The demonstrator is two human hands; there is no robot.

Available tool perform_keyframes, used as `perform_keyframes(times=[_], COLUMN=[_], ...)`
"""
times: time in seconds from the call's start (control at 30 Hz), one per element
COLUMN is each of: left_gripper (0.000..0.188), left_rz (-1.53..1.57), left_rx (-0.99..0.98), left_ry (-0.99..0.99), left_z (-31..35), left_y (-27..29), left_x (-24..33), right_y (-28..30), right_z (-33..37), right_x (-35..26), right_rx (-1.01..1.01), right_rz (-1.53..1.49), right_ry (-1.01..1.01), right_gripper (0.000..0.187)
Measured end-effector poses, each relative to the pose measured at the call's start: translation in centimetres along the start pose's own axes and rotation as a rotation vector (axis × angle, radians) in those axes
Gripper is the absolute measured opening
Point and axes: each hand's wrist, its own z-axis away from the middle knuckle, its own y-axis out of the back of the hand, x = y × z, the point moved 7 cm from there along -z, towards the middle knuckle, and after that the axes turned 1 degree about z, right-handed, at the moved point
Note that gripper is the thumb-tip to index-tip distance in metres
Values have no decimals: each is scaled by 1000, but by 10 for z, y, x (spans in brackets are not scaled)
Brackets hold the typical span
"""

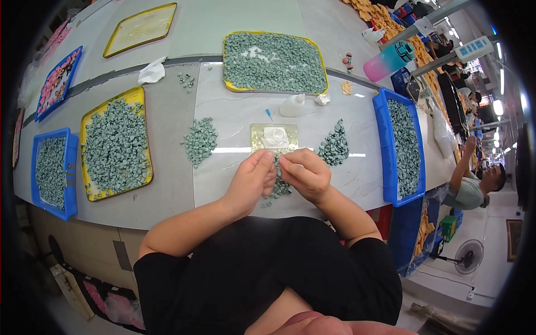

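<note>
My left hand [252, 183] and my right hand [308, 174] meet in front of my chest, fingertips close together. Both are closed in a pinch; whatever they hold is too small to make out. Just beyond them lies a small clear square plate [258, 144] with a whitish piece [274, 137] on it. Partly hidden under my hands is a pile of small grey-green pieces [281, 188]. Similar pieces form a heap to the left [200, 142] and another heap to the right [335, 145]. A white squeeze bottle [292, 105] and a blue dispensing tip [268, 114] lie beyond the plate.
Yellow trays of green pieces stand at the left [114, 145] and far middle [274, 61]. Blue bins flank the table, left [70, 173] and right [385, 146]. A pink-and-teal drinking bottle [385, 61] is at the far right. Another person [474, 184] works beyond the right bin.
</note>
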Motion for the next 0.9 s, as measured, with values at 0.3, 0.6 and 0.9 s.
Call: perform_keyframes(times=[0.3, 0.6, 0.9], left_gripper=[21, 25, 22], left_rz=[-230, -647, -504], left_rx=[-12, 134, 80], left_ry=[-198, -426, -147], left_z=[5, 11, -1], left_y=[-1, 1, 5], left_x=[6, 20, -4], right_y=[0, 7, 35], right_z=[5, 3, 6], right_x=[-7, 5, 64], right_rx=[120, 45, -341], right_rz=[-64, -217, -11], right_ry=[31, -253, -610], right_gripper=[25, 25, 19])
